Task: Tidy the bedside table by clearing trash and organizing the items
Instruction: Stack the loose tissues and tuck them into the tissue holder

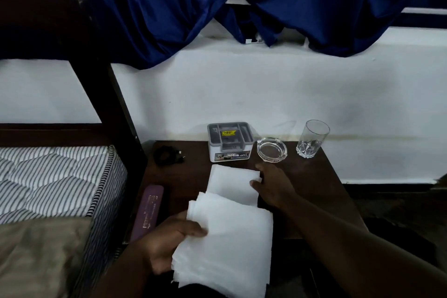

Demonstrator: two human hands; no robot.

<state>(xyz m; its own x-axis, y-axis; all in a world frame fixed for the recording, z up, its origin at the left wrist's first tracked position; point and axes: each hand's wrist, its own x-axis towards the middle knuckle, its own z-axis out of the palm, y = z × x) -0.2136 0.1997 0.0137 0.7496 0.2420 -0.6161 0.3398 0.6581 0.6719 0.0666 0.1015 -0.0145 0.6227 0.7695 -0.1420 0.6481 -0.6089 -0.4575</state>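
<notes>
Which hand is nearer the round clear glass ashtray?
Right. The right hand sits just before the round clear glass ashtray; the left hand, holding white paper, is far nearer the person.

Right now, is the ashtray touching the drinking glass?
Apart. The head view shows a strip of dark table between the ashtray and the base of the glass.
</notes>
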